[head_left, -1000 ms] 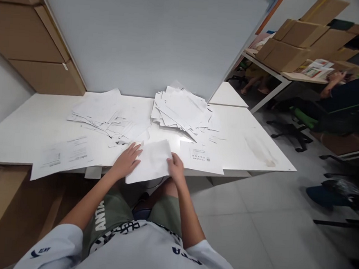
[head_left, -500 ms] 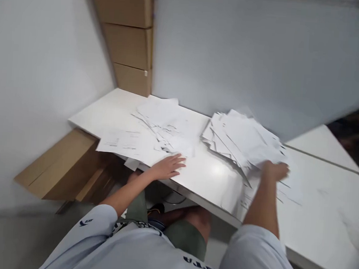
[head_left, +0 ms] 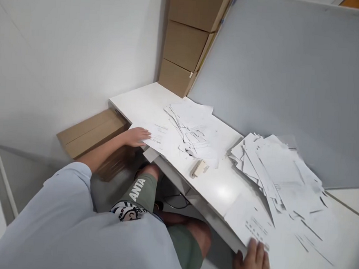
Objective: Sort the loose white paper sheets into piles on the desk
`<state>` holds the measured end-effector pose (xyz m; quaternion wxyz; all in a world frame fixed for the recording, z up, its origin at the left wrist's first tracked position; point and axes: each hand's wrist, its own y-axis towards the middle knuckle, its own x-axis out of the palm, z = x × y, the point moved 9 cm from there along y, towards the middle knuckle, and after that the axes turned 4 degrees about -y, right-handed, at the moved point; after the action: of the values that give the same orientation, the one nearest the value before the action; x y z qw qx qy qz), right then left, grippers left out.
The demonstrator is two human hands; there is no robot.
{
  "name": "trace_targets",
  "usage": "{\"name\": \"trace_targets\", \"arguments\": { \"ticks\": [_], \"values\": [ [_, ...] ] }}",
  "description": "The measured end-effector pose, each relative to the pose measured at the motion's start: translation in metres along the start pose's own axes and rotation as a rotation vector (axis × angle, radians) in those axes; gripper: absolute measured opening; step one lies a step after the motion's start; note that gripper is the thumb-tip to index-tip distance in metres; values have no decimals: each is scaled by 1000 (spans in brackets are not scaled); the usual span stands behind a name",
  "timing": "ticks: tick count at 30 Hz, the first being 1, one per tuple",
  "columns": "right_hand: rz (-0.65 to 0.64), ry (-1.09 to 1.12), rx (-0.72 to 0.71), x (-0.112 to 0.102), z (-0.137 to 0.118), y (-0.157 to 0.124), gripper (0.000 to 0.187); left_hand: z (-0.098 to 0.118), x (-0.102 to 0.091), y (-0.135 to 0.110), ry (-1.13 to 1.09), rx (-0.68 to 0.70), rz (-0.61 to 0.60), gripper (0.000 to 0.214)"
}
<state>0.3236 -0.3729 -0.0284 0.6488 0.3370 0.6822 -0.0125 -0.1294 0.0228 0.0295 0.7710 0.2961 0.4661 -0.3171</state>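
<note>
My left hand (head_left: 138,136) lies flat with fingers stretched on the edge of a printed sheet (head_left: 157,139) at the left end of the white table (head_left: 138,103). My right hand (head_left: 254,267) rests open, fingers extended, on the table's near edge beside a printed sheet (head_left: 248,223). A messy pile of papers (head_left: 192,127) lies just right of my left hand. A bigger fanned pile of sheets (head_left: 275,170) spreads at the right. A small beige stapler-like object (head_left: 199,168) sits between the piles.
A large grey-white board (head_left: 278,76) leans behind the table. Brown cardboard boxes (head_left: 186,40) are stacked in the corner, and a flat cardboard box (head_left: 89,132) stands on the floor left of the table. A white wall (head_left: 65,52) closes the left side.
The view has swung to the left. My left hand moved left onto the printed sheet at the table's end. My right hand left the big pile and dropped to the near edge.
</note>
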Motion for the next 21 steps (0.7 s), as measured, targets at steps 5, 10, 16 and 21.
{"name": "trace_targets", "arguments": {
  "ticks": [5, 10, 16, 21],
  "values": [
    [179, -28, 26, -17, -38, 18, 36, 5, -2, 8, 134, 48, -6, 23],
    [280, 32, 106, -38, -51, 7, 38, 0, -18, 17, 291, -56, 68, 21],
    [380, 130, 269, -72, -76, 0, 42, -11, -26, 29, -6, -172, 129, 7],
    [352, 216, 321, -95, -94, 3, 41, -30, -33, 33, -441, -400, 179, 14]
  ]
}}
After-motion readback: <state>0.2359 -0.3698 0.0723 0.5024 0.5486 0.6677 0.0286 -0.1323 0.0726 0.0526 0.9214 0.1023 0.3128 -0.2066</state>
